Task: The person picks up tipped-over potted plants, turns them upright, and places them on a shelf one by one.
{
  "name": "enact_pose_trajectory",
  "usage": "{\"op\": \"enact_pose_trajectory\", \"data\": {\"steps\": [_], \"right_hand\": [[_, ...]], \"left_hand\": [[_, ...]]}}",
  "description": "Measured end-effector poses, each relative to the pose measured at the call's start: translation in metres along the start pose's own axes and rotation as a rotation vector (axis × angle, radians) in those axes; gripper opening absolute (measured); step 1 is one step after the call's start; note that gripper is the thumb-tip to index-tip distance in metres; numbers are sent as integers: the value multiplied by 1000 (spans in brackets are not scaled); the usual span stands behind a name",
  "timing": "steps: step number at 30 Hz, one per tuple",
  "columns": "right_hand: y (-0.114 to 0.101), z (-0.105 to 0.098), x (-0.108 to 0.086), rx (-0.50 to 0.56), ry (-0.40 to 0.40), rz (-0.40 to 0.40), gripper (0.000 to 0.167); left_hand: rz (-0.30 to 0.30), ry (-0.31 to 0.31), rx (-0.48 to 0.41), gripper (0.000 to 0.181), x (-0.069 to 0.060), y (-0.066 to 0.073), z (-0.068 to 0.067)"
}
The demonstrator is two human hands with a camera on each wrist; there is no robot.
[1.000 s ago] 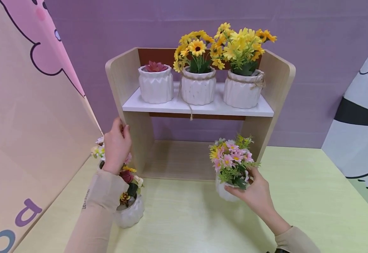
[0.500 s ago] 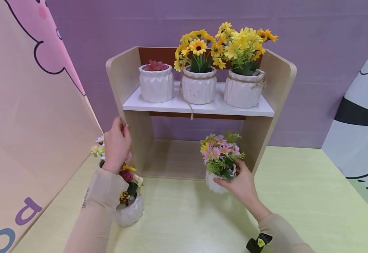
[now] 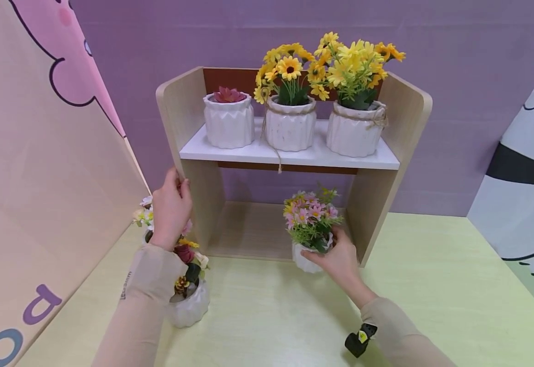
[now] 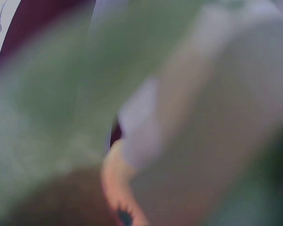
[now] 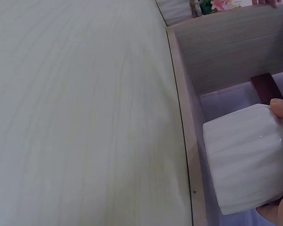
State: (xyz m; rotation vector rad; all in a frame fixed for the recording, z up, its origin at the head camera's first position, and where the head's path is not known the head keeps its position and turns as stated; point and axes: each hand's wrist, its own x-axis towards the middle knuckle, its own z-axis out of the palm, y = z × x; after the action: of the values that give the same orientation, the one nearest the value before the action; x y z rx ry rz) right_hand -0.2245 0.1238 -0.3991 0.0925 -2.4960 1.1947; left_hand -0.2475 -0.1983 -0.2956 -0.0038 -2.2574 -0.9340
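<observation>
In the head view my right hand [image 3: 338,257] grips the rim of a white pot of pink and yellow artificial flowers [image 3: 310,219], thumb in front and fingers on the right side. The pot is at the front opening of the lower compartment of a two-tier wooden shelf [image 3: 244,229]. The right wrist view shows the ribbed white pot [image 5: 247,157] just inside the shelf's frame, between thumb and fingers. My left hand [image 3: 171,206] holds the front edge of the shelf's left side panel; some of its fingers are hidden. The left wrist view is mostly blurred.
On the white upper board stand a red succulent pot [image 3: 229,120], a sunflower pot [image 3: 290,122] and a yellow daisy pot [image 3: 355,127]. Another flower pot [image 3: 191,306] stands beside my left forearm, with more flowers [image 3: 144,216] behind that arm. A printed panel [image 3: 74,204] borders the left.
My right hand has carried the pink flower pot leftward and further back, to the front of the lower compartment. The left hand has stayed on the side panel.
</observation>
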Motion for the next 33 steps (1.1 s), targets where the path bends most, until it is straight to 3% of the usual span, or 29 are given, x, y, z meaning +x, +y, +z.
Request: {"op": "enact_pose_trajectory", "data": {"steps": [15, 23, 33], "right_hand": [[0, 24, 8, 70, 10, 29, 86], [-1, 30, 13, 96, -35, 75, 90], [-3, 39, 19, 101, -22, 64, 91]], "left_hand": [[5, 0, 11, 28, 0, 0, 1], [10, 9, 13, 28, -1, 0, 1], [6, 4, 12, 27, -1, 0, 2]]}}
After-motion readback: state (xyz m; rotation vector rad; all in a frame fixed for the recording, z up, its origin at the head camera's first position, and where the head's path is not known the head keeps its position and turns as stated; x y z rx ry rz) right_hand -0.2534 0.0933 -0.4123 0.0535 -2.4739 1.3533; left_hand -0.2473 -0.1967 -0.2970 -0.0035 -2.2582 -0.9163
